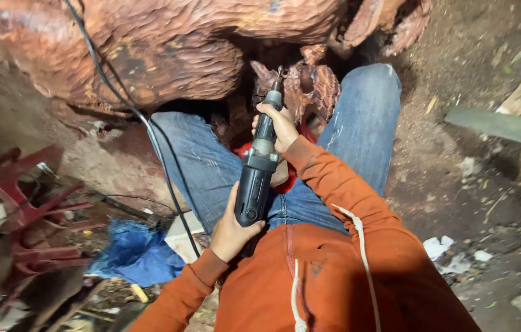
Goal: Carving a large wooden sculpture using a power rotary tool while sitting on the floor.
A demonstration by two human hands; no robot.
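A black and grey electric rotary carving tool (257,169) points away from me at a large reddish carved wooden sculpture (168,49). My left hand (231,229) grips the tool's thick rear body. My right hand (278,126) wraps the slim front neck, near the bit that touches a carved knob of wood (309,86) between my knees. I sit with jeans-clad legs (359,123) spread either side of the carving, and orange hoodie sleeves cover both arms.
The tool's black cable (156,147) runs up over my left leg and the sculpture. A blue cloth (134,252) and red metal frame (21,203) lie at left. Dirt floor with wood planks (518,104) and paper scraps (445,252) is at right.
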